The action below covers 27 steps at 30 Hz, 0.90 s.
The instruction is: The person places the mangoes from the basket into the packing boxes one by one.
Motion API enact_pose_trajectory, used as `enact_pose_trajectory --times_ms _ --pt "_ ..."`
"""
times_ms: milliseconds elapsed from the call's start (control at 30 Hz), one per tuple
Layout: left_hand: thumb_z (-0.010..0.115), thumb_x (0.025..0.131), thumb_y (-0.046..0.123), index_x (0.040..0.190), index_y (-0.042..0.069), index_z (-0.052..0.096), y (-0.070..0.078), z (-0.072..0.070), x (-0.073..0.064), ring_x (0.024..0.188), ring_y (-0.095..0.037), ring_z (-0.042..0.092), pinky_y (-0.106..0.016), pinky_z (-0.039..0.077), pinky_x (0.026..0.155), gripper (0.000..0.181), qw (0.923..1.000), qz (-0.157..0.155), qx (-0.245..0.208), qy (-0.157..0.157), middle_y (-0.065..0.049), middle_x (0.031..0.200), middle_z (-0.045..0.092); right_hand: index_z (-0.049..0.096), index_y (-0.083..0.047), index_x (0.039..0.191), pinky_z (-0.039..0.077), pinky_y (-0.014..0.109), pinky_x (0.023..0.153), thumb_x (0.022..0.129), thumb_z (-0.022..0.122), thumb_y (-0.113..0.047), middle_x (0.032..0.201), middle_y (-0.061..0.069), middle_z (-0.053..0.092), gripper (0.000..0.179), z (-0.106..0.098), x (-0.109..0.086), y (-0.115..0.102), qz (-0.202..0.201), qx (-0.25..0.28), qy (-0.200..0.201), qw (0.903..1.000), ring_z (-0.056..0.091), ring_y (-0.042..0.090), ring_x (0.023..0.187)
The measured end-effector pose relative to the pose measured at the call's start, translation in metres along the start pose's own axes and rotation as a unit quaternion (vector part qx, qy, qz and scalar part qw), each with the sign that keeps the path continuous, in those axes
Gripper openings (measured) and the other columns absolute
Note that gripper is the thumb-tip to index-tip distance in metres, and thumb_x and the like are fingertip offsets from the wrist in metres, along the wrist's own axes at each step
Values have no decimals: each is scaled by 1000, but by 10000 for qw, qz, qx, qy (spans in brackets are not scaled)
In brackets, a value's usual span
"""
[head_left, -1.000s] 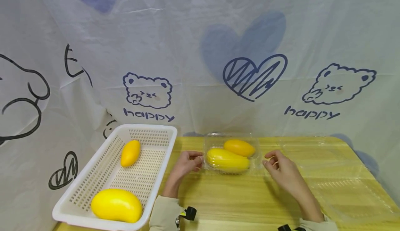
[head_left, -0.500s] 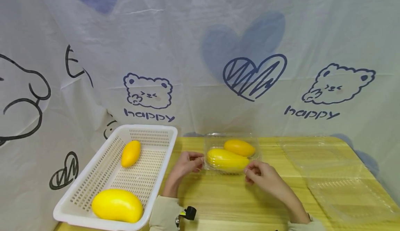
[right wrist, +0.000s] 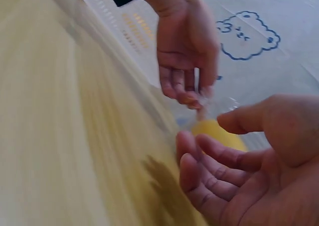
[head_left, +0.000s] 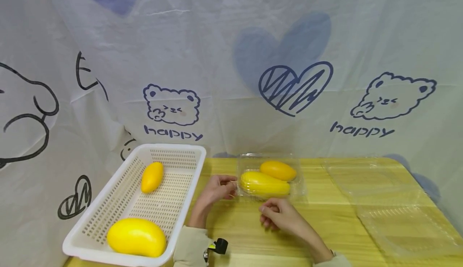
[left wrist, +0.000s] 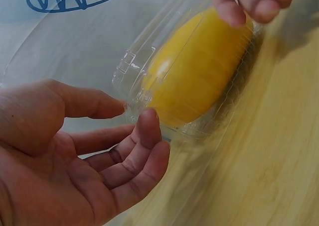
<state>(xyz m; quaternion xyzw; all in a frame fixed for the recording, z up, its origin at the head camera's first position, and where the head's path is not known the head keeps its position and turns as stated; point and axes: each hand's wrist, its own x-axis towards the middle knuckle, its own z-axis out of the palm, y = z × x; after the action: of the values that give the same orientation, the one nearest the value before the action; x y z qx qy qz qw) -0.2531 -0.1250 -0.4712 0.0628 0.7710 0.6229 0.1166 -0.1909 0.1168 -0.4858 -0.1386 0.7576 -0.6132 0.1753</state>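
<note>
Clear plastic box point(head_left: 249, 162) encloses two yellow fruits point(head_left: 265, 184), left hand point(head_left: 218, 188) pinching its edge, right hand point(head_left: 281, 215) nearby, fingers loosely bent.

I see wht basket point(head_left: 164, 202) w/ hole grid, yel fruit point(head_left: 136, 237) & orange fruit point(head_left: 152, 177) there, boxed yel fruit point(head_left: 265, 184) & boxed orange fruit point(head_left: 277, 170), box point(head_left: 249, 161) clear; tan sleeve point(head_left: 190, 246), yel wood-grain table point(head_left: 249, 235), lt-grey backdrop point(head_left: 231, 118) w/ navy doodles point(head_left: 171, 108), blue hearts point(head_left: 307, 34).

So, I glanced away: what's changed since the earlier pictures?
The right hand moved left, from right of the clear plastic box to in front of it, holding nothing. The left hand stayed at the box's left end; mango-like fruits and white basket stayed put.
</note>
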Motion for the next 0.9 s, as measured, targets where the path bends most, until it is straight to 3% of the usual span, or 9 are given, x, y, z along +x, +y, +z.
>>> enact_pose_trajectory --times_ms 400,600,900 --pt "59 97 2 128 -16 61 1 2 -1 80 -22 69 -44 61 78 36 9999 -38 -125 -2 -21 101 72 62 16 112 55 23 61 103 59 -14 88 13 74 31 32 11 7 293 1280 602 9895 66 13 70" --pt "58 98 3 130 -16 60 2 1 -1 82 -22 68 -44 61 80 37 9998 -70 -196 -22 -23 104 71 64 14 113 57 24 65 100 65 -14 90 11 74 32 46 19 7 454 2031 1185 9709 68 13 74" --pt "57 95 0 128 -17 60 -1 2 0 80 -20 66 -45 61 80 37 9994 -38 -333 16 -20 99 70 63 12 124 57 24 73 103 64 -21 97 9 76 40 52 30 8 878 3240 1036 9362 70 12 82"
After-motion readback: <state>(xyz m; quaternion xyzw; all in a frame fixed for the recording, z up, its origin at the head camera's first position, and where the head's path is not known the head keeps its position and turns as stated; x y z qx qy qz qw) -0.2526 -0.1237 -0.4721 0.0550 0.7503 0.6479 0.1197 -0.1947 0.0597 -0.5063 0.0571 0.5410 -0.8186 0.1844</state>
